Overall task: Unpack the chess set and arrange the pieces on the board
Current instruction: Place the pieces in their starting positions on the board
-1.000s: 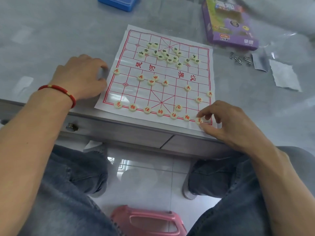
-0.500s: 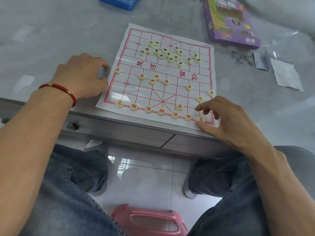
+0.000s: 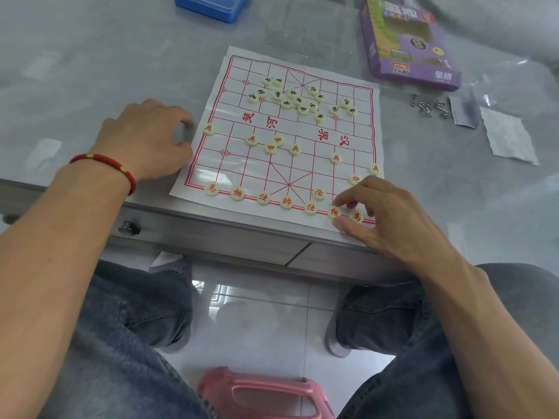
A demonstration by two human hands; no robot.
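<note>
Right hand [image 3: 384, 219] was pinching narrow around a red piece [image 3: 334, 212] on the paper board [image 3: 305, 131] at the table's near edge; left hand [image 3: 148, 140], loosely curled and empty, sat beside the board's left edge. One careless nudge could've scattered neighbours or slid that thin sheet off.

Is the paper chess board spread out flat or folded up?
Spread out flat: the white paper chess board with red lines lies open on the grey table, its whole grid showing.

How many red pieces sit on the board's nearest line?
7 pieces: five left of the right hand, two at its fingertips; it may hide another.
</note>
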